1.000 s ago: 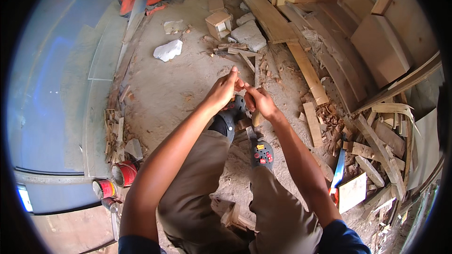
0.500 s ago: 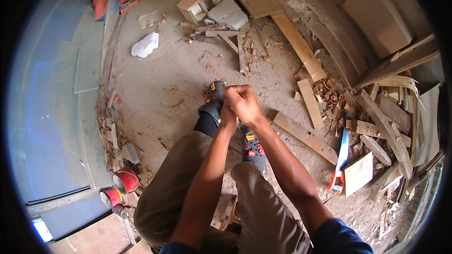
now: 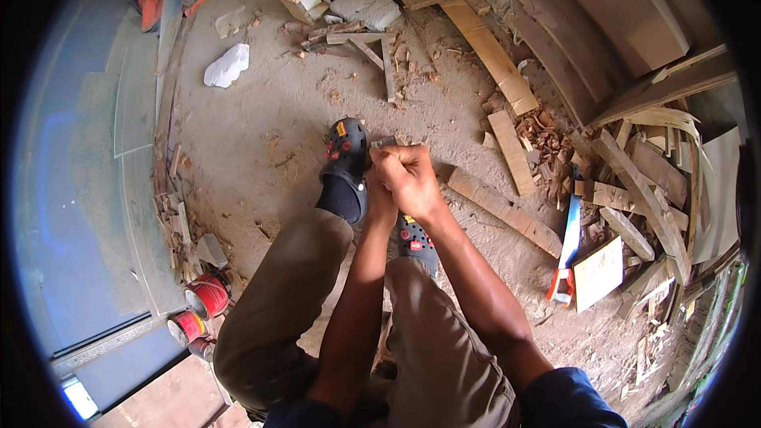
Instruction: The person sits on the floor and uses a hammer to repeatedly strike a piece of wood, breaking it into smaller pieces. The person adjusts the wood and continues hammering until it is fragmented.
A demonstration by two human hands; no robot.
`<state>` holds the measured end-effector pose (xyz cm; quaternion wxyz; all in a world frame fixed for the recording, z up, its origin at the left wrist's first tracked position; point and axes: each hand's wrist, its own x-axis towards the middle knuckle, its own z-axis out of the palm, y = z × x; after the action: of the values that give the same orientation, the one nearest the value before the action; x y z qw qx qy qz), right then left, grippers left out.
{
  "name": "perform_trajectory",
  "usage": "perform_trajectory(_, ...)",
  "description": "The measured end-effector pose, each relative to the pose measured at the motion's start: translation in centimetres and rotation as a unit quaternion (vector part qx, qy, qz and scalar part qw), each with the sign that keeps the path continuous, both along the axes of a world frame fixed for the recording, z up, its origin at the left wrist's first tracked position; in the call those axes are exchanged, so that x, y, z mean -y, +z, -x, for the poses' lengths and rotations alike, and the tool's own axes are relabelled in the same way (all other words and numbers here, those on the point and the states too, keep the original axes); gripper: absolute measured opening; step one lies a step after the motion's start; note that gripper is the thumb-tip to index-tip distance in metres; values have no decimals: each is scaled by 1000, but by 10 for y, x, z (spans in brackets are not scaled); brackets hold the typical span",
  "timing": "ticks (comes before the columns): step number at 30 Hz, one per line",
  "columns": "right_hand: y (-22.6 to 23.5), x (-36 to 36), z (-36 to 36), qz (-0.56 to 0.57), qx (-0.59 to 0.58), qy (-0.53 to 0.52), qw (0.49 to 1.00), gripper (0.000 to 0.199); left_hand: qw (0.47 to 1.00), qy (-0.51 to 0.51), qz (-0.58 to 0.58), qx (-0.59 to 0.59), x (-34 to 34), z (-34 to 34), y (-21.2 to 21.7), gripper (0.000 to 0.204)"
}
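My two hands meet between my feet, low over the dirt floor. My right hand [image 3: 411,178] is closed, its fingers curled in against the left. Partly covered by it, my left hand [image 3: 381,200] is closed too. A small greyish edge [image 3: 385,142] shows just beyond the fingers, too small to name; what the hands grip is hidden. Beside them on the left is a dark clog [image 3: 344,147] with coloured charms. The other clog [image 3: 416,244] lies below my right wrist.
A handsaw [image 3: 570,242] with a blue blade leans by a pale board [image 3: 599,273] at the right. Wood offcuts [image 3: 634,198] pile up there. Left stand red cans [image 3: 208,295] and glass-like sheets [image 3: 95,190]. A wooden frame [image 3: 387,63] and white lump [image 3: 227,66] lie ahead.
The left clog and knee have shifted left, away from my hands. My hands stay together, and the greyish edge now shows beyond them. The whole view has shifted slightly.
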<state>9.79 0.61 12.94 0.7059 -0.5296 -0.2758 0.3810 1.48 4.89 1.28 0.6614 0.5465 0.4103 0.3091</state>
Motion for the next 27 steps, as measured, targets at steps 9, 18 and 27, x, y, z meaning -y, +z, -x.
perform_trajectory(9, 8, -10, 1, -22, 44, 86, 995, 28, 999, 27, -20, -5, -3, 6, 7, 33)
perform_trajectory(18, -7, -30, -3, -66, 31, 175, 982, 33, 996, 68, -50, -22, -7, 5, 16, 31)
perform_trajectory(27, -20, -48, -40, 26, -76, 197, 977, 39, 993, 106, -38, 37, -20, -36, 23, 27)
